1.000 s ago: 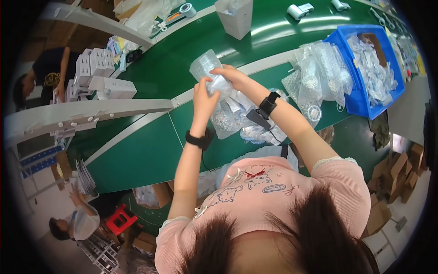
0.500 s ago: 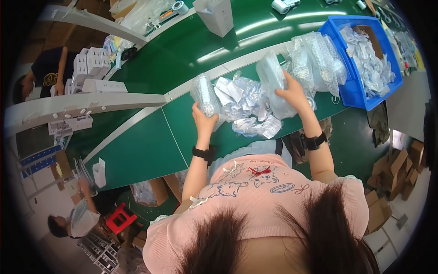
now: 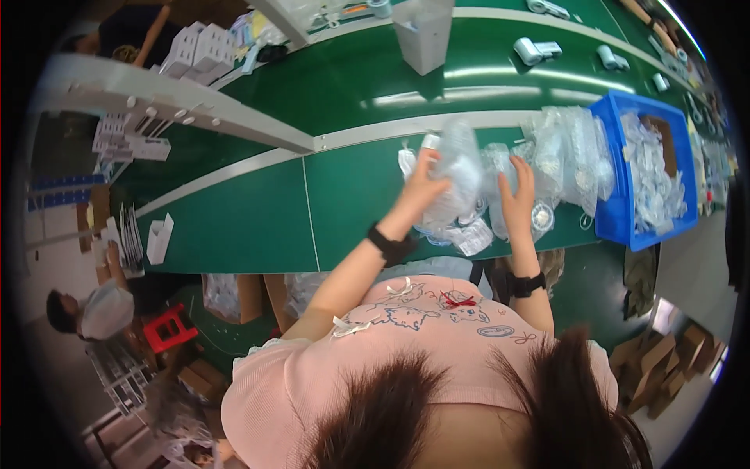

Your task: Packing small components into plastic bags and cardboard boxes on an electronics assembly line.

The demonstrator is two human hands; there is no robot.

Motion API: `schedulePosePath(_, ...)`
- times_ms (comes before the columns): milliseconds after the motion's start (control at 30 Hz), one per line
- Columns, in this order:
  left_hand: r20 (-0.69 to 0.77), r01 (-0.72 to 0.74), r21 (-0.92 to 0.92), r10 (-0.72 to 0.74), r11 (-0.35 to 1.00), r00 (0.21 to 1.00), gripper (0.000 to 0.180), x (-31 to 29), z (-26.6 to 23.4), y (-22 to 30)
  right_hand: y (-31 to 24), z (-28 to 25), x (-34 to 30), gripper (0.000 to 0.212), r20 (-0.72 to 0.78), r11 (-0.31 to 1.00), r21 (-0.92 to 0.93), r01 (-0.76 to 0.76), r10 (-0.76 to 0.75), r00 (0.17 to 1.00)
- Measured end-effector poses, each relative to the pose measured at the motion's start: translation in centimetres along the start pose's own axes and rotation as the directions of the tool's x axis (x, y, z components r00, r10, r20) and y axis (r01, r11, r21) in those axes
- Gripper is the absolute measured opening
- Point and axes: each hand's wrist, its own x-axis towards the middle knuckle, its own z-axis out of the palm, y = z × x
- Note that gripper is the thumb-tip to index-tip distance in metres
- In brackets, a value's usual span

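Observation:
My left hand [image 3: 422, 187] is closed around a cylinder-like item in bubble wrap [image 3: 462, 166], smeared by motion, above a pile of small clear plastic packets [image 3: 471, 236]. The wrapped item hides most of that pile. To its right my right hand [image 3: 517, 199] has its fingers stretched and its thumb apart. Beside that thumb lies another bubble-wrapped item [image 3: 497, 160]. Several more bubble-wrapped items [image 3: 574, 160] lie in a row further right. A round white-and-clear piece [image 3: 541, 216] rests near the right wrist.
A blue bin [image 3: 613, 211] full of small packets stands at the right. Across the bench [image 3: 234, 211] runs a metal rail [image 3: 375, 134]; behind it are a white box [image 3: 423, 39] and pale handheld devices [image 3: 537, 51]. A person in a light top [image 3: 109, 313] is at the left, near a red stool [image 3: 169, 328].
My left hand has carried its bubble-wrapped item rightward over the packets. My right hand has let go of the wrapped item it held. The whole view has shifted.

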Motion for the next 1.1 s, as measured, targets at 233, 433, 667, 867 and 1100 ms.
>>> schedulePosePath(233, 0.316, -0.501, 0.471, 0.391, 0.726, 0.864, 0.068, -1.4, 5.1, -5.6, 1.3, 2.0, -0.4, 0.052, 0.224, 0.958, -0.285, 0.038, 0.028, 0.974)
schedulePosePath(433, 0.120, -0.471, 0.356, 0.461, 0.807, 0.879, 0.042, -5.8, -7.2, -2.4, 0.1, 4.1, 0.8, 0.056, 0.277, 0.725, -0.675, 0.135, 0.079, 0.958)
schedulePosePath(667, -0.574, -0.060, 0.364, 0.275, 0.930, 0.771, 0.036, -12.0, -30.4, -9.0, -7.1, 6.6, 1.0, 0.056, 0.065, 0.421, -0.907, -0.023, 0.194, 0.979)
schedulePosePath(867, -0.814, 0.425, 0.580, 0.518, 0.695, 0.264, 0.041, -19.7, -55.8, -12.8, -8.1, 11.5, 0.6, 0.051, 0.096, 0.539, -0.806, 0.245, -0.289, 0.952)
schedulePosePath(1100, -0.872, 0.891, 0.420, 0.350, 0.173, 0.343, 0.052, -22.0, -77.0, -13.8, -14.7, 15.2, -1.1, 0.047, 0.146, 0.553, -0.784, 0.281, -0.276, 0.950)
